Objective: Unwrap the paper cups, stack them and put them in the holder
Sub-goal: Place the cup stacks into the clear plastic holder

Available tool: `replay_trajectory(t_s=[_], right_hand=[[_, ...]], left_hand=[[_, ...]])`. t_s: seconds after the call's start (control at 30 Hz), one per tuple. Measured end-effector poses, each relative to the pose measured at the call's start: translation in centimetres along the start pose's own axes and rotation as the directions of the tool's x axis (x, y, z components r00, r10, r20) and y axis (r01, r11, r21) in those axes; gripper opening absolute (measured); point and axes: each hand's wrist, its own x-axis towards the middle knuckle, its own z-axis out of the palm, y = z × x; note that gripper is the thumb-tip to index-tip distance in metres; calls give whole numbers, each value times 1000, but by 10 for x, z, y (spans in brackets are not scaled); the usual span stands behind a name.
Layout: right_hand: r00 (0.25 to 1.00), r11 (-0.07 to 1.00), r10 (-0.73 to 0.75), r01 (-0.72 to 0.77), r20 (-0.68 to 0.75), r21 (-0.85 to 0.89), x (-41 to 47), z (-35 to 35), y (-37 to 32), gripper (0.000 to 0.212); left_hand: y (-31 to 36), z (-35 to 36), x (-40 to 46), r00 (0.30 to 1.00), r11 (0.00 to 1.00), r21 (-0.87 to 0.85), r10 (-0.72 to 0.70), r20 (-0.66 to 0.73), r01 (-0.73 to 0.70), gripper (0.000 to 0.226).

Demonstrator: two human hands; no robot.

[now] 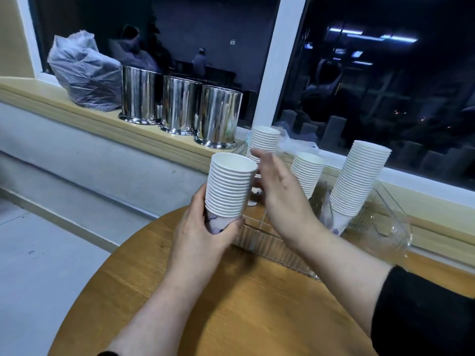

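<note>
My left hand (203,232) grips the bottom of a stack of white paper cups (230,187), held upright above the near edge of a clear plastic holder (267,244). Just right of that stack, my right hand (280,191) hovers with relaxed, spread fingers and holds nothing. Three more cup stacks stand in the holder: one at the back (264,141), a short one in the middle (307,173), and a tall leaning one on the right (359,178). Crumpled clear wrapping (295,145) lies behind them.
The holder sits on a round wooden table (231,304) against a window ledge (102,116). On the ledge stand three shiny steel canisters (180,106) and a filled plastic bag (84,73). Grey floor lies to the left.
</note>
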Motion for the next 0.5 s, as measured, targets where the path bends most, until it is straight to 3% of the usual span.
replay_trajectory(t_s=[0.13,0.23,0.37,0.5], right_hand=[[992,997,62,-57,110,-53,-25,-7,4,66],[989,969,92,-64,111,-237,-28,-9,4,82],[993,961,112,-103,21,-258,-29,-4,1,79],[987,986,94,-110,-131,-127,-4,-13,-13,75]], left_hand=[[6,1,-3,999,1000,4,10,36,-11,77],[8,3,-5,996,999,27,39,79,-42,73],[9,3,-5,991,999,-2,32,127,-32,85],[10,1,-4,995,999,-26,22,97,-20,102]])
